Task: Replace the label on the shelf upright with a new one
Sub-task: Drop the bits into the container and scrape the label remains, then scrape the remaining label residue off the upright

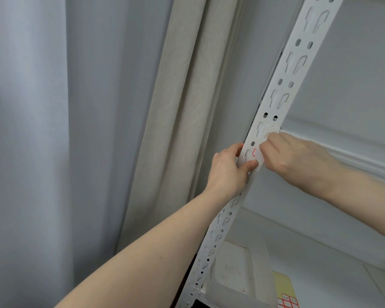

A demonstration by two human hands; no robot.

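White metal shelving with a perforated upright (282, 85) rising at a slant.

On the lower shelf board (320, 252), a translucent white plastic container (236, 274) sits near the upright; just right of it lies a yellow sheet (281, 285) above a red-gridded label sheet (288, 302).

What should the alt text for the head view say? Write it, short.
Two bare hands work a small white label with red marking on a white perforated shelf upright: the left hand pinches its lower edge, the right hand presses its upper part. Curtains hang to the left.
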